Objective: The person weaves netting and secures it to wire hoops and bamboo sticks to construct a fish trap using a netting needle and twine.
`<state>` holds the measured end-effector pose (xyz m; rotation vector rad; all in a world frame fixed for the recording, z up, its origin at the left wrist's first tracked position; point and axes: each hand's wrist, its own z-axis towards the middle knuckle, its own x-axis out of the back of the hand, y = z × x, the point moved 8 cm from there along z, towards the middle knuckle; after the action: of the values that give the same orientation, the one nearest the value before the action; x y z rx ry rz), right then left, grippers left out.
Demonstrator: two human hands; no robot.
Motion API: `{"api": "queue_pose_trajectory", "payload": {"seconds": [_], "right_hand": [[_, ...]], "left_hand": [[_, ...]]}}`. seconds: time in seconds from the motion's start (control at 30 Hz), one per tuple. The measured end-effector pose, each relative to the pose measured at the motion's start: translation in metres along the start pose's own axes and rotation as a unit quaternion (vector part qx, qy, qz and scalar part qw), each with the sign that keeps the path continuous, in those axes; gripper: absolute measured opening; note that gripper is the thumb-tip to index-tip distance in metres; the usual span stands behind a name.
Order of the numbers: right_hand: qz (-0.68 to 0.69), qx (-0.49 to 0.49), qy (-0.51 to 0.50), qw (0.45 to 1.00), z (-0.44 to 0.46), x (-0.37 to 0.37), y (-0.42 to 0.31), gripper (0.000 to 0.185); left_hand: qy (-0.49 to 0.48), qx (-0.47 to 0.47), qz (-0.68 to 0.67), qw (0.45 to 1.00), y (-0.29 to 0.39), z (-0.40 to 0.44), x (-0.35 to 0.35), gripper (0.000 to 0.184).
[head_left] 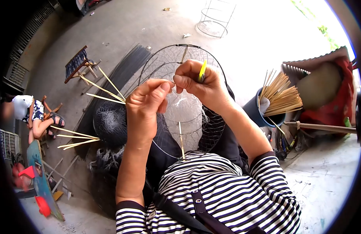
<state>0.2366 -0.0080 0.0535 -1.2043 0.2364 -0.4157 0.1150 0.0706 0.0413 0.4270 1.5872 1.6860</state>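
Netting (184,104) on a round frame (187,44) rests across the lap (232,150), presumably freeing both hands. Left hand (149,97) has its grip pinched closed, contents unclear; right hand (202,84) pinches beside it, gripping a yellow tool (203,70), likely tucked to spare the fingertips.

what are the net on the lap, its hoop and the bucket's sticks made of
Net: probably thin synthetic filament, given its fine see-through mesh; finish unclear. Hoop: perhaps metal wire, dark and matt-looking, thin and evenly curved. Sticks: likely bamboo or wood, apparently unvarnished, pale tan and straight.
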Motion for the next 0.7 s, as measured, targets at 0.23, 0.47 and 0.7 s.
{"api": "queue_pose_trajectory", "payload": {"seconds": [0.23, 0.47, 0.7], "right_hand": [[-0.291, 0.111, -0.149, 0.939, -0.022, 0.030, -0.007, 0.047], [-0.217, 0.016, -0.225, 0.950, -0.028, 0.026, 0.026, 0.017], [-0.055, 0.003, -0.182, 0.982, -0.005, 0.067, 0.004, 0.021]], "left_hand": [[-0.110, -0.065, -0.206, 0.970, 0.026, 0.002, 0.035, 0.021], [-0.158, -0.167, -0.166, 0.959, 0.042, 0.012, 0.024, 0.028], [-0.140, -0.117, -0.198, 0.963, 0.039, 0.010, 0.000, 0.024]]}}
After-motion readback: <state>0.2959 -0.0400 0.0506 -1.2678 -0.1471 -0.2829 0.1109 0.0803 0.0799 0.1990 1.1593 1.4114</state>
